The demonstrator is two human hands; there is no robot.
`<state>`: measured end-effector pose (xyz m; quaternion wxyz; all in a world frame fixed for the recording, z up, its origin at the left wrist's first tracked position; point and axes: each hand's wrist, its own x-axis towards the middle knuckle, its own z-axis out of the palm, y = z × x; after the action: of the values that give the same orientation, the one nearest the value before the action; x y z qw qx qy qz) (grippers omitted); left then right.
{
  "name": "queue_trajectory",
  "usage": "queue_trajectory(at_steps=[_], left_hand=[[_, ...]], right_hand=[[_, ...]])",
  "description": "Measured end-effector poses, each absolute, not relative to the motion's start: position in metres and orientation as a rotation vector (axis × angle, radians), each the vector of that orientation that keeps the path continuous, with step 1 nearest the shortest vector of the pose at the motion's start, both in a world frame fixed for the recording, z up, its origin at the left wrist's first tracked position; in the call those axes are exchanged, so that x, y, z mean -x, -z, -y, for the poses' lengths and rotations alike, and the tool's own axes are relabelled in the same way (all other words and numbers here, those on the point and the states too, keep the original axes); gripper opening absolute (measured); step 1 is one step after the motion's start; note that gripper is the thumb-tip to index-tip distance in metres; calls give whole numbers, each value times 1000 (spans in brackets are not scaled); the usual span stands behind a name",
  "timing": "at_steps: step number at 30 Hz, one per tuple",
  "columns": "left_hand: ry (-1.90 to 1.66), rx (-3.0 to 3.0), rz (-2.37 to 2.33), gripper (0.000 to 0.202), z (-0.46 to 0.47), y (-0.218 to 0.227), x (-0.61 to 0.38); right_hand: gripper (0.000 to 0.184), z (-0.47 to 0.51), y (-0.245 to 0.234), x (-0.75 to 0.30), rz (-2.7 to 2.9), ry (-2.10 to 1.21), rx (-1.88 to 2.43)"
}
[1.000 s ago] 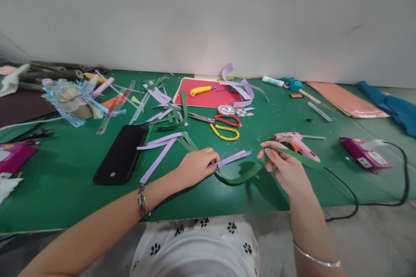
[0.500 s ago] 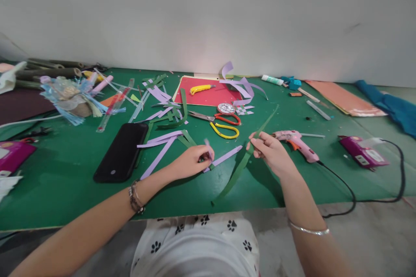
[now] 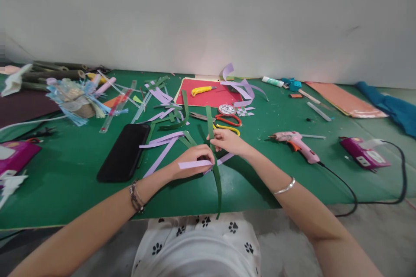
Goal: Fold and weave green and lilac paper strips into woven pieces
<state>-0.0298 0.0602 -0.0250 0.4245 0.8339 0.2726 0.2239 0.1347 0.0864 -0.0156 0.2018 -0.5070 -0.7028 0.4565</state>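
My left hand (image 3: 196, 160) is closed on a purple paper strip (image 3: 193, 165), whose end sticks out to the left over the fingers. Pinched in my right hand (image 3: 227, 140) is a long green paper strip (image 3: 217, 186); it stands upright above the fingers and hangs down toward the table edge. Both hands are close together, and the green strip crosses the purple one at the left fingertips. Another purple strip (image 3: 225, 159) extends to the right beneath my hands. Scissors (image 3: 229, 120) with red and yellow handles lie just behind my right hand.
A black phone (image 3: 123, 152) and loose purple strips (image 3: 162, 160) lie left of my hands. Red paper (image 3: 195, 97) bearing a yellow cutter (image 3: 202, 90) is at the back. A pink glue gun (image 3: 297, 145) with a trailing cord lies on the right.
My right hand has moved left with the green strip, from beside the glue gun to my left hand. The purple strip's end has folded down leftward over my left fingers.
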Motion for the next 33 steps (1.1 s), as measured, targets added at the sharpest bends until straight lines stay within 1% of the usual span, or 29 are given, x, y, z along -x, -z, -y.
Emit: queue_trajectory(at_steps=[4, 6, 9, 10, 12, 16, 20, 23, 26, 28, 30, 33], left_hand=[[-582, -2064, -702, 7, -60, 29, 30], [-585, -2038, -722, 7, -59, 30, 30], [-576, -1976, -732, 6, -59, 30, 29], [-573, -1954, -732, 7, -59, 29, 29], [-573, -1922, -737, 9, -59, 28, 28], [-575, -1898, -779, 15, -60, 28, 27], [-593, -1909, -812, 13, -60, 29, 27], [-607, -1918, -825, 12, -60, 29, 26], [-625, -1932, -827, 11, -60, 29, 26], [-639, -1933, -829, 11, -61, 29, 27], [-650, -1927, -838, 12, -61, 29, 27], [-668, -1935, -865, 14, -60, 29, 28]], right_hand=[[8, -89, 16, -125, 2027, -1144, 1420], [17, -87, 12, -128, 2050, -1062, 1424], [24, -79, 2, -142, 2141, -768, 1407], [21, -73, -2, -149, 2189, -652, 1394], [11, -58, -8, -161, 2386, -606, 1275], [14, -21, -6, -166, 2622, -524, 1131], [19, -3, 6, -147, 2804, -187, 1072], [17, -6, 14, -132, 2857, 25, 1069], [14, -12, 18, -126, 2885, 161, 1056], [17, -13, 19, -126, 2880, 195, 1050], [18, -12, 18, -129, 2857, 147, 1042], [19, -9, 13, -137, 2769, -104, 1035]])
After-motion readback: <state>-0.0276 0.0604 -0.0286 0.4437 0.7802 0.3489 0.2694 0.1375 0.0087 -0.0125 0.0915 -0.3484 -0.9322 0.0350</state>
